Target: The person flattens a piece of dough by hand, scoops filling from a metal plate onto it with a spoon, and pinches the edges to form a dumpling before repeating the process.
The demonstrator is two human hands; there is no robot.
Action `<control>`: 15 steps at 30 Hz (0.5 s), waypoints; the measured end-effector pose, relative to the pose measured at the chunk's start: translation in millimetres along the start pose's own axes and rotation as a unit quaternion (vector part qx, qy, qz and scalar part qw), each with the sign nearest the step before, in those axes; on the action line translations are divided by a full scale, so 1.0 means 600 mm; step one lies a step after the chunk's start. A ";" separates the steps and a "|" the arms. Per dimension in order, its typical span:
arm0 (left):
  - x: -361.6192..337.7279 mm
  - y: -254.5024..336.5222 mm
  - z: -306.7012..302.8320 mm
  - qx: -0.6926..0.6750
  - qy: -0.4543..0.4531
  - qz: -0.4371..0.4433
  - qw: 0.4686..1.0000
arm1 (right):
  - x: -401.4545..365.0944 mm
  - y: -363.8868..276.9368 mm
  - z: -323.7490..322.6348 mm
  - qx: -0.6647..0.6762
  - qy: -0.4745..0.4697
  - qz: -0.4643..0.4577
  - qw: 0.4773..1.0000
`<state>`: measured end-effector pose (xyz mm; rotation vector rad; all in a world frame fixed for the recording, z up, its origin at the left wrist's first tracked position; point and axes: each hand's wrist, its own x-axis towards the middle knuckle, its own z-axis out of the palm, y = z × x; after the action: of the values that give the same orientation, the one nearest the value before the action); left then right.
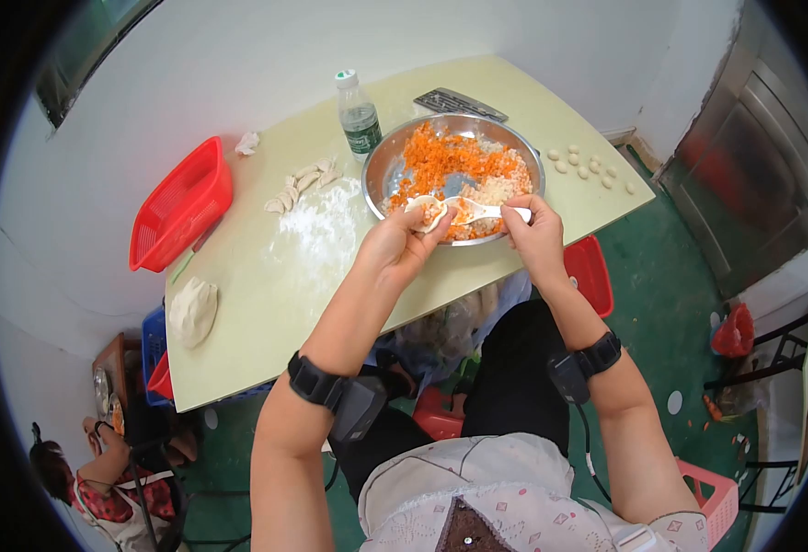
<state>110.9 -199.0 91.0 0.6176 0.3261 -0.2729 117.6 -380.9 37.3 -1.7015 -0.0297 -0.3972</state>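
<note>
My left hand (393,248) holds a round dough wrapper (417,204) with orange and pale filling on it, over the near rim of a metal bowl (374,177). In my right hand (540,241) is a white spoon (488,211), its tip against the wrapper. The bowl contains chopped filling (441,152), bright orange bits beside paler ones. Left of the bowl lie several folded dough pieces (286,195), next to scattered white flour (316,235). Small dough balls (561,166) are spread on the table's right side. A large dough lump (193,311) sits at the left edge.
A bottle (361,126) and a dark slotted tray (461,103) stand behind the bowl. On the left of the table (247,317) is a red basket (183,207). Another red container (591,278) is below the right edge. Another person (114,492) sits at the lower left.
</note>
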 end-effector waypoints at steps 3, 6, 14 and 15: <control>-0.062 0.001 -0.013 0.032 -0.018 -0.029 0.999 | -0.017 0.008 -0.007 -0.122 0.007 -0.078 0.989; -0.127 -0.006 -0.040 0.068 -0.036 -0.066 0.995 | -0.043 -0.001 -0.015 -0.192 0.011 -0.128 0.973; -0.219 -0.040 -0.148 0.009 0.010 -0.142 0.990 | -0.053 0.013 -0.030 -0.078 0.014 -0.030 0.996; -0.222 -0.042 -0.152 -0.007 0.015 -0.141 0.990 | -0.048 0.004 -0.037 -0.083 0.025 -0.023 0.996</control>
<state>-39.4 -143.6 58.1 0.5613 0.4449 -0.5327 85.7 -396.7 29.7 -1.8573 0.0013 -0.4887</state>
